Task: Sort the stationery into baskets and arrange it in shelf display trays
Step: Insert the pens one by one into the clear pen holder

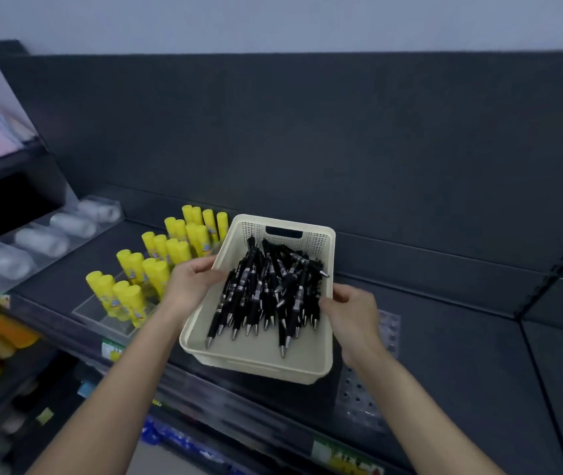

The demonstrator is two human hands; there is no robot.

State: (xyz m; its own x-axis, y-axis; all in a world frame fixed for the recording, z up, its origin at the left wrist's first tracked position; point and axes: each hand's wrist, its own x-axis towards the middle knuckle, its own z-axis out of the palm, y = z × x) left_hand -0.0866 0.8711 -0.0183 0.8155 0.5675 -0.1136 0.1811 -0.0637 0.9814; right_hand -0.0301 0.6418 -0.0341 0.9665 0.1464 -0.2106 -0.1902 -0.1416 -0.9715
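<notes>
**Pen basket held by both long rims at the shelf front**

Two bare forearms enter from the bottom of the view and converge on the basket point(256, 366).

- Left hand point(189, 282): fingers curled over the left rim, gripping it.
- Right hand point(353, 311): fingers curled over the right rim, tips at the edge of the pile. Whether they touch a pen, cannot tell.
- Basket: between the hands, at the front of the dark shelf point(444, 337), near end overhanging the shelf edge. Resting or lifted, cannot tell. Its long axis runs away from the person, the far end with the handle slot leaning slightly right.
- Pens point(266, 293): black, loosely heaped, mostly along that same axis. Silver tips point toward the person, butt ends toward the back wall. A few lie crossed.
- Both hands are equally near the pile.
- Yellow glue sticks point(156, 265) stand in rows just left of the basket.
- A clear perforated tray point(389, 332) lies just right of the basket, partly under the right wrist.

Judgement: the pens probably belong in that tray, so the right hand has the shorter reach.
</notes>
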